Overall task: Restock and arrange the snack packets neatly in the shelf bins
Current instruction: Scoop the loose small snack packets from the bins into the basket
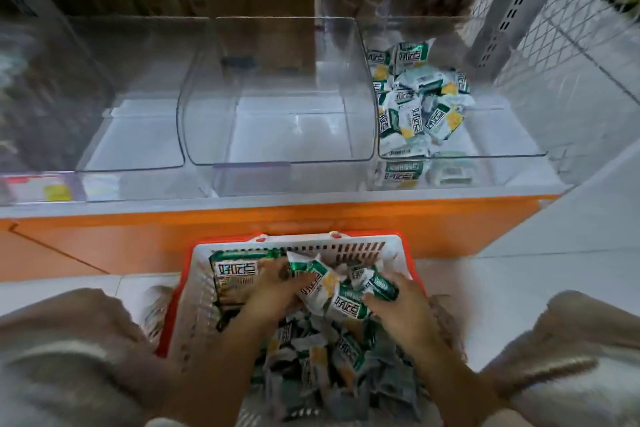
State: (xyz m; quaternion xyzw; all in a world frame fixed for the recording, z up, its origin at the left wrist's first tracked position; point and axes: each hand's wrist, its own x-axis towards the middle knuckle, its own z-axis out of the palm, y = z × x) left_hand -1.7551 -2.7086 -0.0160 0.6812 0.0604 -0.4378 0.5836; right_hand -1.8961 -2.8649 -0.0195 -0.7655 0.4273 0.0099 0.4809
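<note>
you had both hands down in the basket (298, 247), which sat on the floor tiles just below the shelf, so the lift up to the bins would be short. your left hand (273, 293) was curled round one side of a bunch of snack packets (334, 298), and your right hand (398, 310) was curled round the other side, its fingers pinching a green-ended packet. gathering from both sides looked like a way to carry many at once without spilling. many more packets lay loose in the basket under your wrists. the right bin (502, 153) already held a heap of packets (420, 99) of the same kind, piled against its left wall and not yet neat. the middle bin (277, 159) stood just beside it, likely the next to fill. blur hid how your fingertips lay.
</note>
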